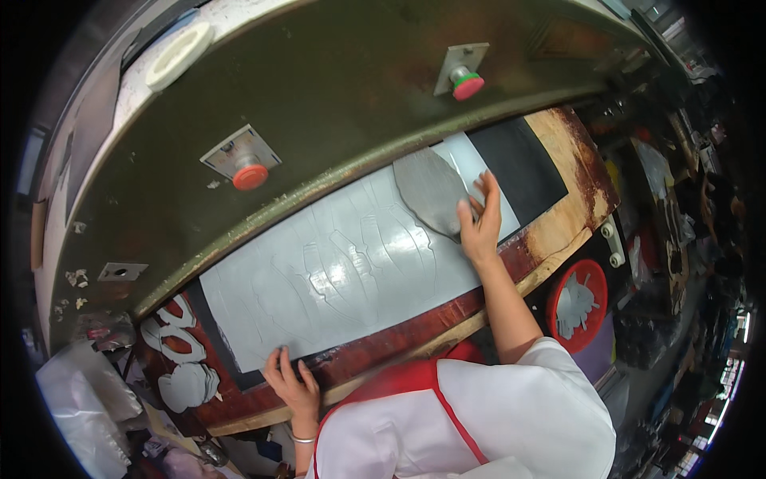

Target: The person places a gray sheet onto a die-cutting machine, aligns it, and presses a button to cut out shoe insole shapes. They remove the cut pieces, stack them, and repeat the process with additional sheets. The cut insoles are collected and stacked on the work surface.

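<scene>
A pale grey sheet (271, 295), marked with several curved cut outlines, lies on a black mat (227, 351). On the sheet's right part rests a flat, leaf-shaped dark grey plate (431, 191). My right hand (481, 223) is at the plate's right edge, thumb beside it and fingers apart over the sheet; whether the thumb touches the plate is hard to tell. My left hand (293, 385) lies at the sheet's near left edge with its fingers spread. Nothing shows in it.
A dark green machine beam (335, 88) with a red button (250, 176) and a pink button (467, 86) spans the far side. Cut grey pieces (189, 386) lie at the left. A red bowl (552, 307) of scraps stands at the right, past the wooden table edge (542, 267).
</scene>
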{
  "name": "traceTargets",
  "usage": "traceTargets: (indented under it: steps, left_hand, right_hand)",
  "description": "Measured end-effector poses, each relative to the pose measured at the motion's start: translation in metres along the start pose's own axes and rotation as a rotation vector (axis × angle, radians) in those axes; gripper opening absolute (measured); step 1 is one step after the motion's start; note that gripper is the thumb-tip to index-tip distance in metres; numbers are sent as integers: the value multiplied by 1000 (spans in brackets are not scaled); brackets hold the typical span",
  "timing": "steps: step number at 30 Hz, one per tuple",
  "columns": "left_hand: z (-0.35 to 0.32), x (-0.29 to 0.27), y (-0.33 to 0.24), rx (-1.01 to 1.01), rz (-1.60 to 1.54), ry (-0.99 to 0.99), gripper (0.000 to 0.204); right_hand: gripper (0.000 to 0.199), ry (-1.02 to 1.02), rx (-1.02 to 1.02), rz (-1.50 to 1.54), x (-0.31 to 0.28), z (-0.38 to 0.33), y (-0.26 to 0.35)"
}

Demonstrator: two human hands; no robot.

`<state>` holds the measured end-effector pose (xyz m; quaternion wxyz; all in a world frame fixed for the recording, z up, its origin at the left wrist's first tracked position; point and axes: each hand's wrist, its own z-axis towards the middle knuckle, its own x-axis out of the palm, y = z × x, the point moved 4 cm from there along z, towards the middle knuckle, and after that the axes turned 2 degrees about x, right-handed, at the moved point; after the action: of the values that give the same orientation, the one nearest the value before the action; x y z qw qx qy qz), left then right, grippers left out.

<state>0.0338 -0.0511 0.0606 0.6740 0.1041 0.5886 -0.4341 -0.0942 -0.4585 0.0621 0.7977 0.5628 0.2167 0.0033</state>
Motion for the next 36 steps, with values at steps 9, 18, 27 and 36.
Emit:
traceTargets:
  steps: [9,18,27,36]
  left_hand:
    - [70,40,21,-60,-57,-147,27]
    - [118,42,38,-77,-81,-51,15]
    - [94,52,11,-45,156,-231,9]
    - [37,56,-3,-105,-154,-381,13]
  right_hand:
    - [89,-281,-436,-265,57,145,81]
    - [83,-152,-319,-297,52,117,39]
    - [22,541,-384,-338,43,-59,17]
    - [24,470,-589,-445,16,-78,2]
